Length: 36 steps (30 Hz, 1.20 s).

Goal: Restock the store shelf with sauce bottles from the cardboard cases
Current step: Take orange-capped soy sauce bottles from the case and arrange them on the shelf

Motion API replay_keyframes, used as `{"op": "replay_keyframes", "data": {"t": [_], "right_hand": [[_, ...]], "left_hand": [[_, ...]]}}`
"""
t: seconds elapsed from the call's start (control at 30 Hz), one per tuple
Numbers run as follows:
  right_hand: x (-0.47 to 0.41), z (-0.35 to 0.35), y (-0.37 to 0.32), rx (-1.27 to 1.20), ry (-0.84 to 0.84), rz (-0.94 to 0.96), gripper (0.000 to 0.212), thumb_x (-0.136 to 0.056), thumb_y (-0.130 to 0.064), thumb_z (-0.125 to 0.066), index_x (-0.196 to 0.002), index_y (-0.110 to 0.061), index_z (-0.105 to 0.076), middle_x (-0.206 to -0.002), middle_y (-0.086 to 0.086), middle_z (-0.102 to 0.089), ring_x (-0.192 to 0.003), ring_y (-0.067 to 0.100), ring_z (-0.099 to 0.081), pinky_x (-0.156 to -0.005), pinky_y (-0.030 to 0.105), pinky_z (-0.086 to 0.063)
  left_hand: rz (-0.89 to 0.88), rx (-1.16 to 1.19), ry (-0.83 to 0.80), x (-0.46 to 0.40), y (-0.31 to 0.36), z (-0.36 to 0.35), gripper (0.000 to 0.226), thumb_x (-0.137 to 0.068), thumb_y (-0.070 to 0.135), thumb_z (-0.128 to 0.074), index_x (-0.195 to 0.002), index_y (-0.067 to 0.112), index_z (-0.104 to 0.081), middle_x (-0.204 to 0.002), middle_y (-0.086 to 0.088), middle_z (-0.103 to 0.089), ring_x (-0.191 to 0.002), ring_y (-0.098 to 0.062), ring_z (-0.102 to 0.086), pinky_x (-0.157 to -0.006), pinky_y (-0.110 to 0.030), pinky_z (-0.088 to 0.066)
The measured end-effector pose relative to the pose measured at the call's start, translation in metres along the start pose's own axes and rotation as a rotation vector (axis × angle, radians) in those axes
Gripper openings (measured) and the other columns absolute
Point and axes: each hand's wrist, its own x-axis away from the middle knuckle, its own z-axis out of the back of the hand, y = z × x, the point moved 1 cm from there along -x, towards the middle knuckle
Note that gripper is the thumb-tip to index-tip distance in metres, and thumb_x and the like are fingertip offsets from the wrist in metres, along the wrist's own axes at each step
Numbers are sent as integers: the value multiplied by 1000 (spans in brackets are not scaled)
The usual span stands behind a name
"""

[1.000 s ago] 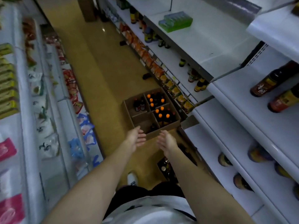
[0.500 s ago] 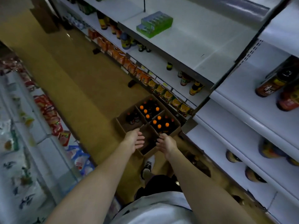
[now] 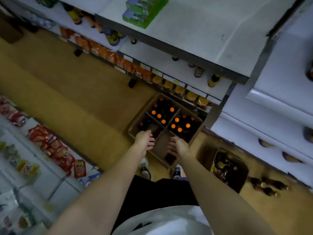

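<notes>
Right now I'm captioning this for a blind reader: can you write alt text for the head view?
Both hands, left hand and right hand, reach down empty over a divided cardboard case of orange-capped sauce bottles on the aisle floor. White store shelves rise to the right.

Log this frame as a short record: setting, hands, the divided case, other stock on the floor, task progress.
setting: store aisle, white shelves on the right, snack racks on the left
left hand: open, empty, over the case's near-left cell
right hand: open, empty, over the near-right cell
case: cardboard, four cells, on the floor; two far cells hold orange-capped bottles, near-left cell a few, near-right looks empty
other stock: second box of dark bottles to the right, loose bottles on the floor beside it
progress: no bottle in hand
</notes>
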Motion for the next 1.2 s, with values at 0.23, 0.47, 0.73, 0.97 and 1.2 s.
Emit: {"op": "replay_keyframes", "data": {"t": [0.23,0.47,0.73,0.97,1.2], "right_hand": [[-47,-15,-20,-99,162,86,12,-104,-19,-56,-100,-9,-61,-89,9,-62,-75,19,-59,-71,33,-54],[-123,-20,-22,50,226,63,19,-102,-15,-51,-85,-20,-59,-92,9,-67,-86,26,-64,-82,43,-57],[-262,9,-3,266,268,16,13,-86,-30,-60,-93,-19,-63,-89,11,-68,-88,34,-66,-85,46,-57],[-363,25,8,495,254,43,22,-98,-27,-56,-118,-19,-51,-98,5,-63,-85,24,-64,-66,33,-51],[-465,22,26,766,196,145,51,-96,-24,-59,-143,-21,-38,-124,16,-60,-105,35,-62,-72,34,-46]], "left_hand": [[25,-123,-82,-82,21,-28,34,-106,29,-46,-120,2,-61,-103,-12,-69,-101,-31,-68,-92,-44,-57],[0,-219,-145,-142,25,-73,28,-106,30,-48,-117,8,-60,-96,-9,-67,-87,-24,-64,-88,-42,-57],[21,-255,-52,-250,-17,-111,15,-105,23,-50,-97,14,-59,-88,-6,-64,-80,-21,-62,-90,-45,-57],[81,-179,-37,-332,-53,-154,12,-105,15,-48,-114,14,-55,-83,-7,-60,-71,-20,-57,-68,-30,-51],[-32,-345,-17,-427,-118,-182,13,-85,38,-48,-92,38,-59,-102,-8,-71,-100,-32,-69,-94,-54,-55]]}}
